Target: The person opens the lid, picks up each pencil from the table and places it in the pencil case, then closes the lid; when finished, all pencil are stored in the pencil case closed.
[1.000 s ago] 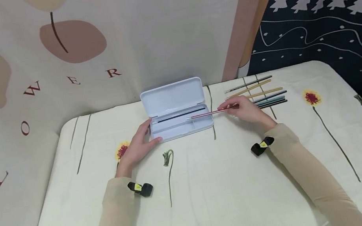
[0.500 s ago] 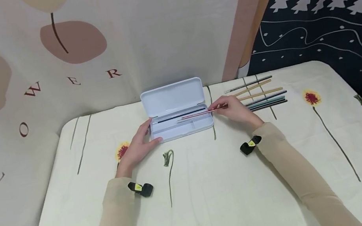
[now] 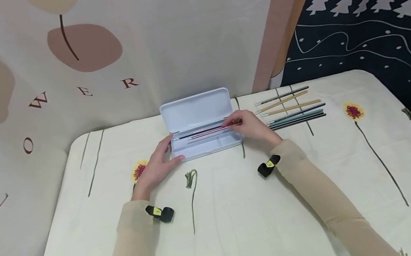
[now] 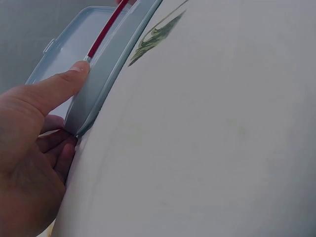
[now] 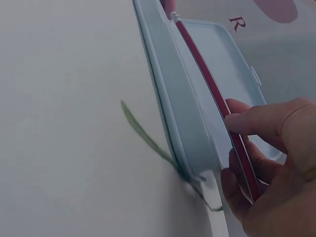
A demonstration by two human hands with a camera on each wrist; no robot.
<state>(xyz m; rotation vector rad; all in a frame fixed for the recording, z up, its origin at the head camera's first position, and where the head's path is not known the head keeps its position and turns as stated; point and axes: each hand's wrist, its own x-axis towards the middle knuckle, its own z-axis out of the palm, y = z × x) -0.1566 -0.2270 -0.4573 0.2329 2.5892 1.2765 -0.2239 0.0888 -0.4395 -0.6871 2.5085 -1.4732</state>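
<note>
A pale blue pencil case [image 3: 197, 150] lies with its lid [image 3: 196, 109] raised against the backdrop. My left hand [image 3: 156, 168] holds its left end, thumb on the front rim and fingers around the side. Between thumb and fingers, my right hand [image 3: 252, 127] pinches a red pencil [image 5: 205, 69] near one end. That pencil stretches over the rear compartment, and in the left wrist view its silver-white end [image 4: 88, 58] comes right by my left thumb. A dark pencil [image 3: 186, 136] lies in the rear compartment behind it.
To the right of the case lie several loose pencils, among them a black one [image 3: 281, 95], a yellow one [image 3: 292, 108] and a teal one [image 3: 315, 113]. A cream flower-printed cloth [image 3: 220, 216] covers the table. Behind it hangs a printed curtain [image 3: 174, 38].
My right hand has moved left with the red pencil, from beside the case to over its right end. The left hand keeps its hold on the case.
</note>
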